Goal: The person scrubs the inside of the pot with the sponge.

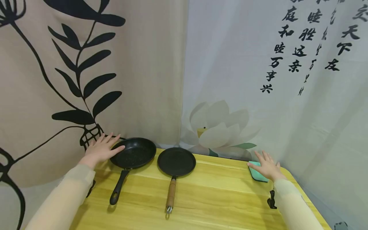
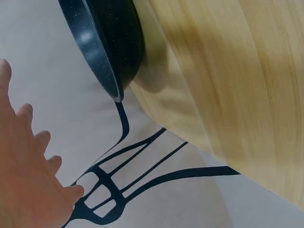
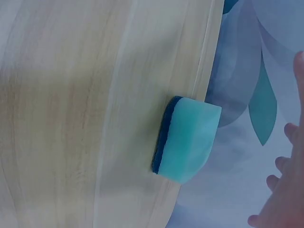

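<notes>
My left hand (image 1: 103, 150) is spread with straight fingers beside the left rim of a deep black frying pan (image 1: 135, 151); the thumb overlaps the pan in the head view. In the left wrist view the hand (image 2: 28, 171) is apart from the pan (image 2: 102, 45) and holds nothing. A flat round black pan (image 1: 176, 162) with a wooden handle lies to its right. Over at the right, my other hand (image 1: 267, 166) has its fingers spread above a green sponge (image 1: 257, 175). The right wrist view shows that sponge (image 3: 190, 137), dark layer down, on the table, apart from the fingers.
Both pans and the sponge lie along the back of a wooden table (image 1: 218, 198). Its back edge runs close to a printed curtain (image 1: 152, 80) with plants, a lotus and writing. Both pan handles point toward the front.
</notes>
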The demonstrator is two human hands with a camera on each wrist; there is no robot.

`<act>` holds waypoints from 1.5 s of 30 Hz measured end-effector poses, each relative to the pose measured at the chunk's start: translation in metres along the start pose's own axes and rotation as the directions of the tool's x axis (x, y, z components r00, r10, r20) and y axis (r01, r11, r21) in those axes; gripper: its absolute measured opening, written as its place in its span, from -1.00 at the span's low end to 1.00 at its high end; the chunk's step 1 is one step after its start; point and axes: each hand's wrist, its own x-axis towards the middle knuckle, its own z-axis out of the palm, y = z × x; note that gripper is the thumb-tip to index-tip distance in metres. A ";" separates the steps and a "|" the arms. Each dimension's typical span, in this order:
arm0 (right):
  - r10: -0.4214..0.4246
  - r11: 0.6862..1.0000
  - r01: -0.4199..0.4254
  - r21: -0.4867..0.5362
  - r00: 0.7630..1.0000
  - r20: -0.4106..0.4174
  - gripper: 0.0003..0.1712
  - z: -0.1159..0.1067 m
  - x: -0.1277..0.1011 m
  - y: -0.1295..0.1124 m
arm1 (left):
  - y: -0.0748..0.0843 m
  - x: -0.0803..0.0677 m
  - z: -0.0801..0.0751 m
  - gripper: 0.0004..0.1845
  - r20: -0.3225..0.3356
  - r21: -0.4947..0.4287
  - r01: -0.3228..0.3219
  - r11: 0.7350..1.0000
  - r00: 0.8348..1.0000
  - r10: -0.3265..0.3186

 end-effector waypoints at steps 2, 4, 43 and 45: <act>0.000 1.000 0.000 0.004 1.000 0.001 0.06 0.000 0.000 -0.001 | -0.001 -0.001 0.000 -0.09 -0.001 -0.002 0.004 1.000 1.000 -0.004; 0.008 1.000 -0.008 0.030 1.000 0.001 0.06 0.000 0.000 -0.002 | 0.001 -0.001 -0.001 -0.09 -0.009 -0.017 0.003 1.000 1.000 -0.003; 0.182 0.922 -0.185 0.342 0.983 0.040 -0.03 0.033 -0.038 -0.012 | 0.176 -0.049 0.046 -0.54 -0.106 -0.446 -0.214 0.869 0.977 0.186; 0.190 0.916 -0.190 0.352 0.981 0.035 -0.04 0.038 -0.040 -0.010 | 0.178 -0.050 0.053 -0.55 -0.093 -0.481 -0.197 0.854 0.980 0.174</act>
